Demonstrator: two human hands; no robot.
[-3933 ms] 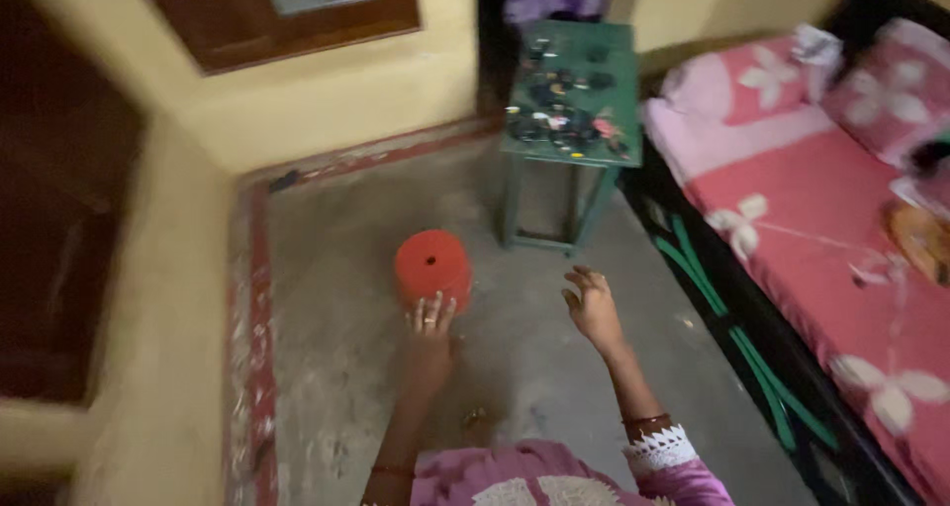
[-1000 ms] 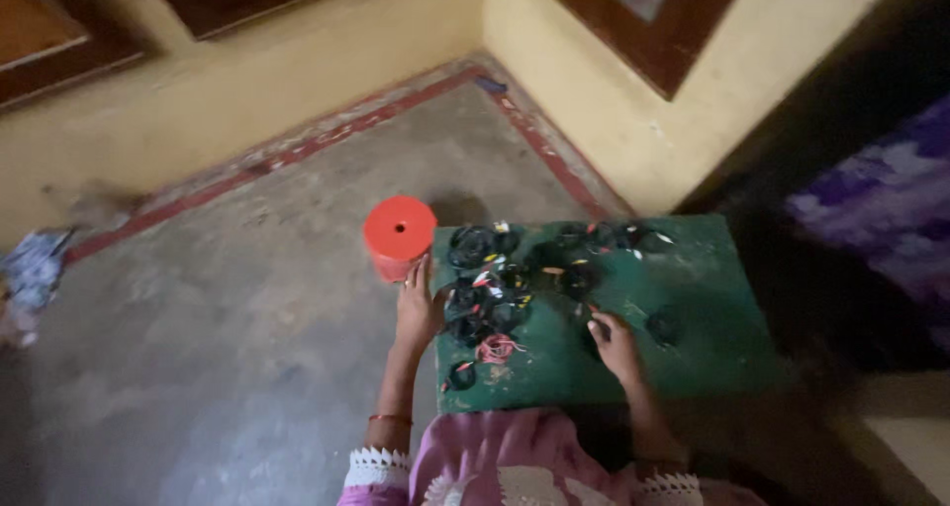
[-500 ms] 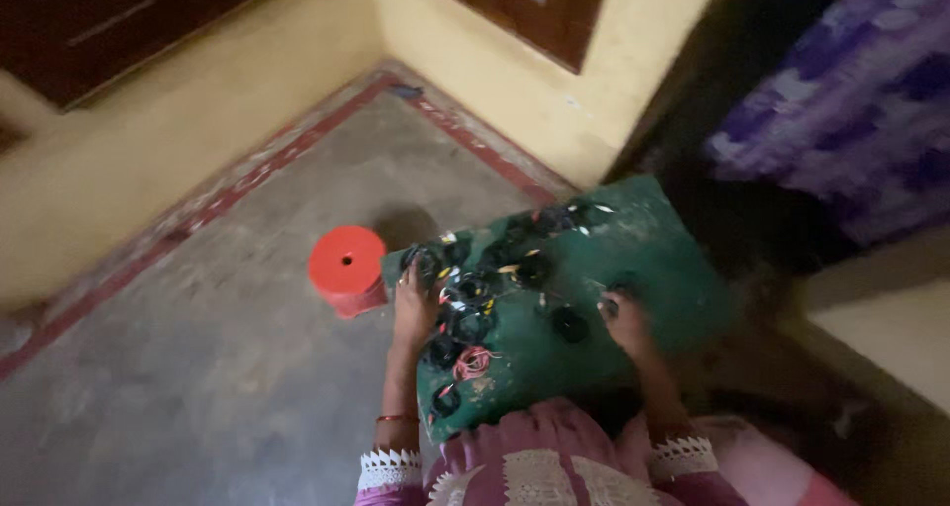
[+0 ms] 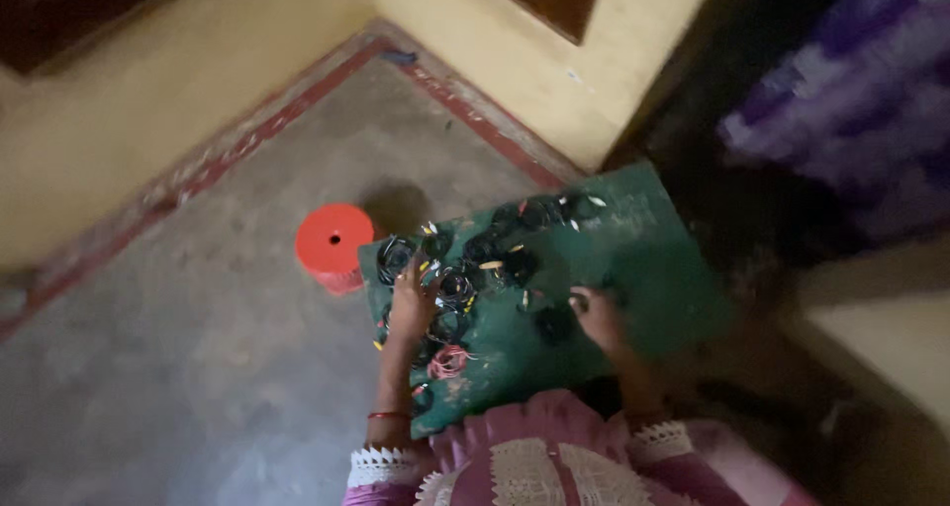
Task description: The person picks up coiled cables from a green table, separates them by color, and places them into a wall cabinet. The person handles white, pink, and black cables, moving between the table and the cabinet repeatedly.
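A small green table [image 4: 643, 259] stands in front of me, its top strewn with several dark coiled cables [image 4: 490, 254] that have coloured plugs. My left hand [image 4: 411, 303] rests flat on the coils at the table's left side, fingers spread. My right hand [image 4: 597, 316] lies on the table's middle, fingertips touching a dark coil [image 4: 556, 320]; blur hides whether it grips it. A reddish coil [image 4: 447, 361] lies near the front edge. A red round stool [image 4: 332, 246] stands on the floor just left of the table.
The grey concrete floor [image 4: 198, 368] has a red painted border [image 4: 297, 105] along yellow walls that meet in a corner. A purple patterned cloth [image 4: 851, 91] hangs at the right. A pale ledge [image 4: 891, 338] lies at the lower right.
I have gone from standing near the stool and a bed to being close over the green table. Over the last second both hands stayed on the cables while the view shifted.
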